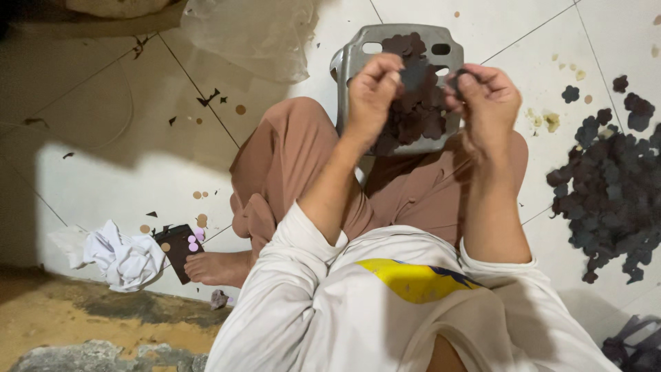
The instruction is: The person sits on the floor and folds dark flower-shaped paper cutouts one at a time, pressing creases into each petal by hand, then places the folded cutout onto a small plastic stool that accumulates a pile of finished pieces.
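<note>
My left hand (pixel 372 89) and my right hand (pixel 487 96) are raised together over a grey plastic stool (pixel 358 58). Both pinch dark flower-shaped cutout pieces (pixel 415 72) between the fingertips, the left on one edge and the right on the other. The stool's seat carries a heap of the same dark cutouts (pixel 413 114). I sit cross-legged on a white tiled floor, in brown trousers (pixel 289 158) and a white shirt.
A large pile of dark flower cutouts (pixel 609 189) lies on the floor to the right. A crumpled white cloth (pixel 120 256) and a dark flat card (pixel 177 248) lie at the left by my bare foot (pixel 217 267). A clear plastic bag (pixel 251 34) is behind the stool.
</note>
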